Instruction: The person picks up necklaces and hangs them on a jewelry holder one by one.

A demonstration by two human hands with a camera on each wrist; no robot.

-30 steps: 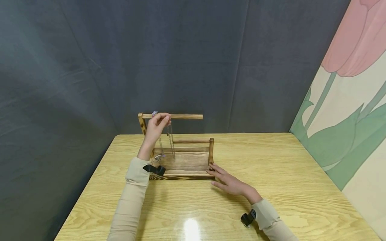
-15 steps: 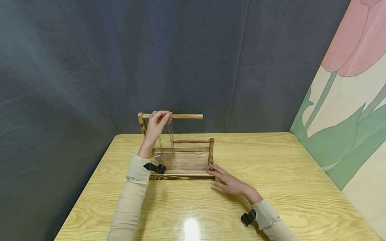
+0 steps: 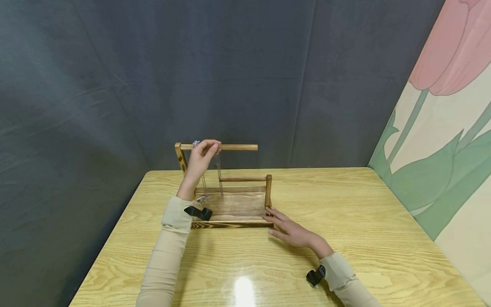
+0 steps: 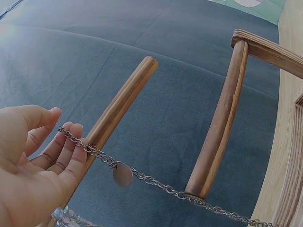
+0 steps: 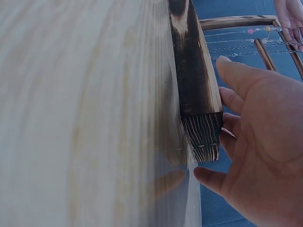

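My left hand is raised to the upper bar of a wooden jewelry stand, thumb and fingertips close together. It holds the top of a metal chain necklace, whose strands hang down in front of the stand. A round flat pendant dangles from the chain in the left wrist view. My right hand lies at the stand's front right corner, fingers extended and spread. In the right wrist view its fingers are against the stand's dark wooden end.
Further left on the upper bar hangs jewelry with a lilac ornament. A lower bar crosses behind the stand's tray. The stand rests on a wood-grain table before a dark curtain.
My left hand has risen slightly and shifted a little right, lifting the chain so its lower end hangs higher. My right hand stays at the stand's corner.
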